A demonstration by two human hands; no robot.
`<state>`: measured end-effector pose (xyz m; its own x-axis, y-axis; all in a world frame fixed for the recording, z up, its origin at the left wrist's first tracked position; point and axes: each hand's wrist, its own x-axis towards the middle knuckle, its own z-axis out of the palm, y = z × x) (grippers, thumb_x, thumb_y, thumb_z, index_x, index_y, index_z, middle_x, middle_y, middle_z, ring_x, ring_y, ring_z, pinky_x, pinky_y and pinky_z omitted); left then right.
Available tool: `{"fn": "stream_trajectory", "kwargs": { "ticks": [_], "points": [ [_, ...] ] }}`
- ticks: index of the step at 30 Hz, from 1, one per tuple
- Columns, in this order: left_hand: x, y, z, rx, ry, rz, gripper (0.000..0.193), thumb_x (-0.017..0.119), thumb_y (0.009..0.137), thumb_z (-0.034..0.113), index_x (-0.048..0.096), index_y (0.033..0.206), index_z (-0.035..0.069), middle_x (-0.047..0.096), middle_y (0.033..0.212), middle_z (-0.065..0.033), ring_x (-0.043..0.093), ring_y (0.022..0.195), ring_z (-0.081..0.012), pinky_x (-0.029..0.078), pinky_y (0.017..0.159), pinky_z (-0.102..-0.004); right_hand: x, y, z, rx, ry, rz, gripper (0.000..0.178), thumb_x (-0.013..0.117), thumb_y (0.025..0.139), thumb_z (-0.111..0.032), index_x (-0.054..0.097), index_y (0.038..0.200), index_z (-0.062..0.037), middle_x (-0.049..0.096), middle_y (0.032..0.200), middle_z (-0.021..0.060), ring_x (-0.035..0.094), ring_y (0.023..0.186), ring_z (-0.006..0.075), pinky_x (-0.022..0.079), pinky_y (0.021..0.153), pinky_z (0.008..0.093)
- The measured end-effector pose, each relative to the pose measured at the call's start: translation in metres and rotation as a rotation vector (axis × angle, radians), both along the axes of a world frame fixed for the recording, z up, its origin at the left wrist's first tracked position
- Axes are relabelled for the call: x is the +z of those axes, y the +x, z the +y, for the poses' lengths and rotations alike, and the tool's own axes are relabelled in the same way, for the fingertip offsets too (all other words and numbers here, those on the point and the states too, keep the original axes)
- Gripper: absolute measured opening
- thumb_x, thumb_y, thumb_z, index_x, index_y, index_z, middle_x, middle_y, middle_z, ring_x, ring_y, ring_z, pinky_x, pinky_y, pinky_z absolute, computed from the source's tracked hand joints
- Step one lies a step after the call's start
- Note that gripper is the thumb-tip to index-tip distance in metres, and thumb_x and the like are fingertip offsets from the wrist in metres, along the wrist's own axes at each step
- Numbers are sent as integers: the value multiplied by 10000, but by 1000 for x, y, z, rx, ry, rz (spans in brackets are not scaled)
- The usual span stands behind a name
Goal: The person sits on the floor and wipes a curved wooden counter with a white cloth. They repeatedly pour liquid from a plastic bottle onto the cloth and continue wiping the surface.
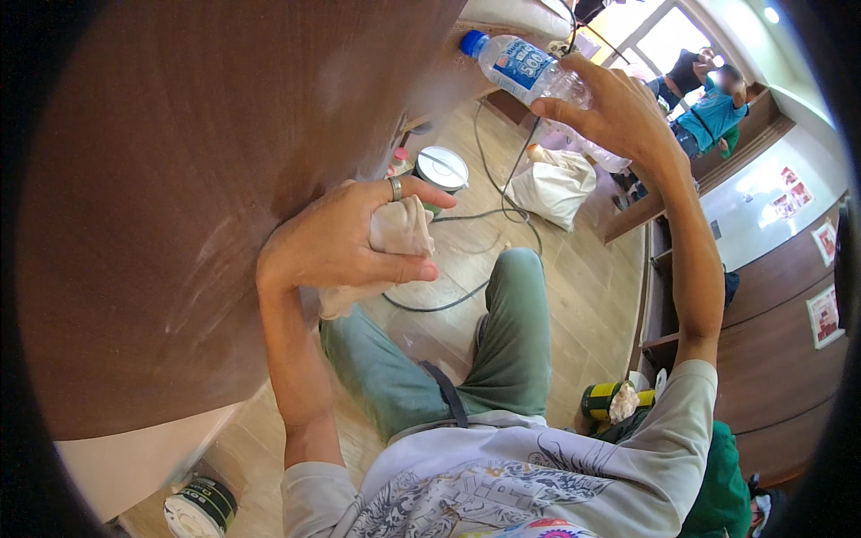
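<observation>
My left hand (327, 235), with a ring on one finger, is closed around a crumpled off-white cloth (400, 228). The back of that hand lies beside the large brown wooden panel (206, 188), which carries pale smears near it. Part of the cloth hangs below my wrist. Up and to the right, my right hand (625, 118) grips a clear plastic bottle (517, 65) with a blue cap and a blue label. The bottle is tilted, its cap pointing up-left toward the panel's far edge. My palm hides part of its body.
A white-lidded tub (441, 169), a white sack (556, 186) and a black cable (430, 308) lie on the tiled floor. Other tubs stand at lower left (201, 507) and by my right side (599, 401). Two people (710, 112) are at the far right, near brown cabinets (780, 350).
</observation>
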<state>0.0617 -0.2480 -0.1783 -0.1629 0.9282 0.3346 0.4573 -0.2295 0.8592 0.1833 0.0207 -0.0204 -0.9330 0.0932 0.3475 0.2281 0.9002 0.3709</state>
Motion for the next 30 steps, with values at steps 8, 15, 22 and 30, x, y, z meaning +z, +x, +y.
{"fn": "stream_trajectory", "kwargs": {
  "ticks": [8, 15, 22, 30],
  "points": [
    [-4, -2, 3, 8, 45, 48, 574, 851, 766, 318, 632, 1247, 94, 696, 821, -54, 651, 779, -152, 509, 787, -312, 14, 5, -41, 54, 52, -23, 832, 687, 756, -733, 666, 1223, -45, 712, 835, 226, 719, 803, 361, 537, 754, 450],
    [-11, -4, 6, 7, 114, 74, 585, 854, 763, 317, 631, 1248, 78, 701, 831, -55, 654, 780, -151, 515, 786, -313, 12, 4, -33, 38, 53, -16, 887, 675, 720, -785, 666, 1228, -57, 717, 836, 220, 725, 793, 349, 540, 773, 442],
    [-1, 1, 1, -6, -4, -16, 577, 854, 768, 300, 629, 1252, 81, 718, 842, -58, 659, 785, -142, 517, 794, -308, -21, 0, 26, -93, -161, 43, 908, 655, 746, -780, 633, 1270, -39, 706, 980, 263, 718, 907, 357, 535, 818, 456],
    [-3, 1, 1, 24, -30, 16, 650, 874, 735, 241, 613, 1306, 73, 651, 806, 8, 565, 745, -74, 471, 684, -262, -67, -17, 117, -139, -327, 173, 873, 623, 777, -759, 604, 1293, -55, 723, 1033, 221, 701, 999, 371, 527, 863, 453]
  ]
}}
